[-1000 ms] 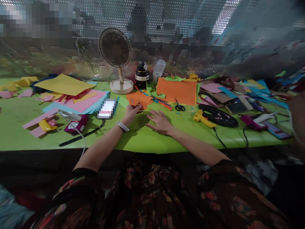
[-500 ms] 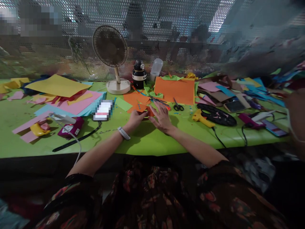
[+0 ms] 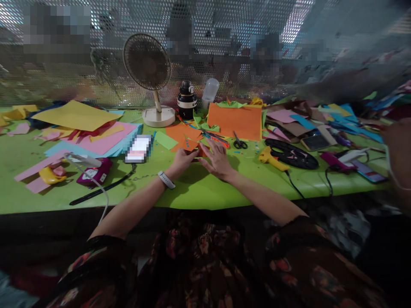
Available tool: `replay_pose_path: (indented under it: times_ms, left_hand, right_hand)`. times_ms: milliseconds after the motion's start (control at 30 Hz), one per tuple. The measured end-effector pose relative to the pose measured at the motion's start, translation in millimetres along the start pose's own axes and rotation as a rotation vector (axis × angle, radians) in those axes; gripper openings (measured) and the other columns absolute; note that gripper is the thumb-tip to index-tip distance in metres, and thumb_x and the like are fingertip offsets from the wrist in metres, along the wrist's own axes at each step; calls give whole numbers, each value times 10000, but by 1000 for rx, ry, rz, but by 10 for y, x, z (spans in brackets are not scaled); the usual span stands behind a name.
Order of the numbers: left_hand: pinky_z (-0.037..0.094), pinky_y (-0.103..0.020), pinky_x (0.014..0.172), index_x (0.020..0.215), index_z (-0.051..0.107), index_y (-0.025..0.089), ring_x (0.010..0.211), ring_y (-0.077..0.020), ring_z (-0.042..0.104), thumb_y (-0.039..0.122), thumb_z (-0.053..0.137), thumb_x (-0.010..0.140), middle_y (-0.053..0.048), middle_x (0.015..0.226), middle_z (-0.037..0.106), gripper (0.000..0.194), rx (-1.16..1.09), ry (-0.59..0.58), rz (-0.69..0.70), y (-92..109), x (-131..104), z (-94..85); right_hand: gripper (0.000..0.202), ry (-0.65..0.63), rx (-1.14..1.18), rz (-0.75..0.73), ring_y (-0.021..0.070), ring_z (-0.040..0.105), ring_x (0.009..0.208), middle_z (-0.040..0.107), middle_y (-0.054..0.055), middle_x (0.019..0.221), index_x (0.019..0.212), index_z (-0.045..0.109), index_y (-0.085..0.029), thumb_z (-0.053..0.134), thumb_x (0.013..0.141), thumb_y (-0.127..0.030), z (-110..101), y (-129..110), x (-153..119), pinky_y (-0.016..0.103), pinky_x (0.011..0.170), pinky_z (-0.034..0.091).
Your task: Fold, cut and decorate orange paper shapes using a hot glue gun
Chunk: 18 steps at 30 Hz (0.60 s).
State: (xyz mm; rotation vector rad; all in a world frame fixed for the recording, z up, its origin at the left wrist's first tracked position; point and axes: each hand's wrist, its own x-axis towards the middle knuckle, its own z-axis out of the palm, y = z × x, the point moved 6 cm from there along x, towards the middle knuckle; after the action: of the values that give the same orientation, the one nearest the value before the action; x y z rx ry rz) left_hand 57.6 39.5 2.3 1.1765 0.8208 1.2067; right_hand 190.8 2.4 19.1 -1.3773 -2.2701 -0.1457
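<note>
Between my hands, at the middle of the green table, is a small folded piece of orange paper (image 3: 202,150), partly covered by fingers. My left hand (image 3: 181,164), with a pale watch band at the wrist, grips the paper's left side, thumb toward the centre. On its right side my right hand (image 3: 219,161) lies with fingers stretched and apart, fingertips touching or just over the paper. More orange paper (image 3: 183,132) spreads behind the left hand. Black-handled scissors (image 3: 240,143) and several pens (image 3: 216,136) lie just beyond the right hand.
A fan (image 3: 158,116), a black bottle (image 3: 187,102) and a large orange sheet (image 3: 236,122) stand or lie at the back. Phone (image 3: 138,149) and coloured paper (image 3: 77,115) are left; a yellow glue gun (image 3: 269,158) with cord is right. Another person (image 3: 400,158) is at far right.
Both hands stay at the orange paper. The right hand's fingers have shifted slightly, with thumb and forefinger a little further left or lower. The view has moved slightly.
</note>
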Motion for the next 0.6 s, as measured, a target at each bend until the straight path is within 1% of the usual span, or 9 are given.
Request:
replay_pose_path:
  times_ms: [100,267,367,467,533,600]
  left_hand:
    - [591,-333,755,882,728,164,815,-196,714,245,814,690,-54,879,757,226,2,-2,-6,-3,5,-4]
    - [602,-345,727,862,726,154,740,-176,699,263,827,672,-45,835,746,242,-37,-34,-26,-40,18,-6]
    - [603,-352,729,859,722,155,769,-192,709,291,827,679,-60,849,749,249,-21,-32,-19,-51,21,-18]
    - [603,-351,729,880,729,159,802,-211,719,321,826,687,-81,880,755,270,2,-64,0,-45,15,-13]
    - [605,-340,702,881,734,155,792,-217,722,347,838,673,-88,876,759,301,11,-90,-2,-52,11,-11]
    - [603,-323,666,880,738,151,773,-221,725,381,848,657,-94,869,762,339,29,-109,-8,-63,8,-13]
  right_hand:
    - [731,9,3,1,325,233,1473,312,125,1595,1531,369,-191,213,977,-642,6,15,-5,534,1183,185]
    - [730,78,42,-8,300,291,1456,366,146,1569,1507,405,-138,204,990,-612,-27,35,-7,494,1183,224]
    - [677,151,107,29,293,360,1422,445,124,1522,1510,406,-186,223,997,-589,-76,87,7,506,1169,258]
    - [656,222,253,68,283,494,1306,588,129,1376,1524,377,-204,237,1003,-577,-114,168,26,499,1123,343]
    - [668,222,380,83,270,581,1182,673,128,1217,1525,372,-196,266,998,-592,-104,219,38,476,1073,412]
    - [684,201,483,96,258,630,1065,704,118,1088,1517,385,-189,309,986,-612,-80,255,44,454,1020,465]
